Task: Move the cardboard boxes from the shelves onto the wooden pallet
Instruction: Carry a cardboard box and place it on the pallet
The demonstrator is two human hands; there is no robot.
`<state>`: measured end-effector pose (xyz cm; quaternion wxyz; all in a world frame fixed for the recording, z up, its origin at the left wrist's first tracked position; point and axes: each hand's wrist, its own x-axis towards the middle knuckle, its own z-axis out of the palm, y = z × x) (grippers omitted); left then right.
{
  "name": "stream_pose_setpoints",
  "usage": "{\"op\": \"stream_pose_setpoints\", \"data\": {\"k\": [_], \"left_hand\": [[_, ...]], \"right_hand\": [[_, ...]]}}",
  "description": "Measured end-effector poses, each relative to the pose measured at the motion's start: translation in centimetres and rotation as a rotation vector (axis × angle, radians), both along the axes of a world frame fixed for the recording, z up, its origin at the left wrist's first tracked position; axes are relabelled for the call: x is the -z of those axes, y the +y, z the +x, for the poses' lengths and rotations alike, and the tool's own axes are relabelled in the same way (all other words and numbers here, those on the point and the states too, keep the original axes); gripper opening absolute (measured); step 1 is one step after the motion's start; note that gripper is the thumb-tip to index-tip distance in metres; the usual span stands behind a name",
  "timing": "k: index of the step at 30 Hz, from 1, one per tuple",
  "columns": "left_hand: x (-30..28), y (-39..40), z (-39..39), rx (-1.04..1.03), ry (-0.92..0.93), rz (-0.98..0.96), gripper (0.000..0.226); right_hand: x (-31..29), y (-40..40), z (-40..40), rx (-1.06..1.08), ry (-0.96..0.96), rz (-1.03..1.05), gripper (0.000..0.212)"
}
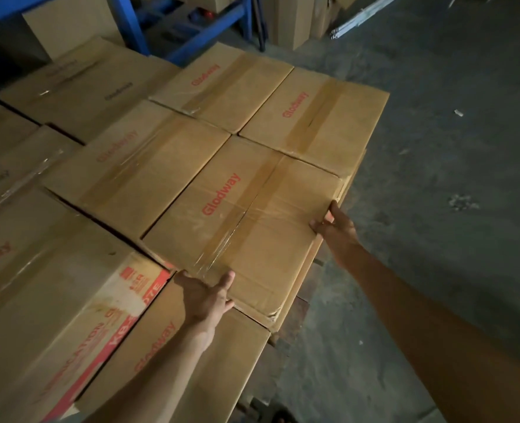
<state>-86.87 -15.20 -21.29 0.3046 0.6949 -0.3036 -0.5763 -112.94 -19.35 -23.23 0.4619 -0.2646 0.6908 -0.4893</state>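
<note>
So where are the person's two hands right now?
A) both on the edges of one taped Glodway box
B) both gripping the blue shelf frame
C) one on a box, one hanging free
A: the left hand is on the near edge and the right hand on the right edge of the same taped box atop the stack.

Taped cardboard boxes (243,215) lie stacked close together on the wooden pallet (298,315).

Tan cardboard boxes (243,215) at centre frame carry red "Glodway" lettering and glossy clear tape; lower-left box (69,315) has red-and-white panel; upper-left shelf frame (136,22) blue; floor (450,148) dark grey.
</note>
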Motion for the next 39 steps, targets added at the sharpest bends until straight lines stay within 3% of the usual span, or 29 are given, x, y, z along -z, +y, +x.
{"op": "stream_pose_setpoints", "data": {"k": [6, 9, 11, 15, 21, 24, 27, 31, 34, 37, 39], "left_hand": [[0.3, -0.1, 0.3, 0.052, -0.081, 0.050, 0.082], [-0.7, 0.8, 1.0, 0.128, -0.216, 0.071, 0.097], [-1.7, 1.0, 2.4, 0.202, -0.275, 0.085, 0.099], [-6.5, 2.0, 7.2, 0.240, -0.236, 0.034, 0.078], [-16.7, 6.6, 19.4, 0.291, -0.248, -0.130, 0.071], [-20.1, 9.3, 26.1, 0.240, -0.279, -0.150, 0.059], [-24.1, 13.3, 35.8, 0.138, -0.265, -0.131, 0.062], [-28.8, 19.2, 46.3, -0.027, -0.181, -0.136, 0.054], [-29.7, 22.8, 54.3, -0.110, -0.167, -0.112, 0.076], [-29.1, 25.1, 61.2, -0.236, -0.205, -0.079, 0.062], [-27.6, 26.2, 65.6, -0.316, -0.242, -0.039, 0.058]], "right_hand": [[1.2, 0.6, -0.3, -0.075, 0.284, 0.201, 0.076], [-0.6, 2.2, 1.0, -0.160, 0.441, 0.251, 0.100], [-2.6, 3.3, 2.2, -0.243, 0.535, 0.283, 0.094], [-8.4, 5.2, 7.1, -0.427, 0.571, 0.233, 0.079], [-21.2, 10.0, 20.4, -0.567, 0.329, 0.041, 0.067], [-25.6, 12.4, 27.0, -0.632, 0.296, 0.011, 0.076], [-31.2, 16.2, 36.8, -0.758, 0.304, -0.053, 0.064], [-33.7, 17.9, 48.6, -0.933, 0.407, -0.082, 0.066], [-34.8, 18.8, 57.6, -1.049, 0.405, -0.081, 0.066], [-34.4, 19.0, 65.5, -1.134, 0.371, -0.142, 0.064], [-32.3, 18.3, 70.7, -1.163, 0.330, -0.163, 0.075]]}}
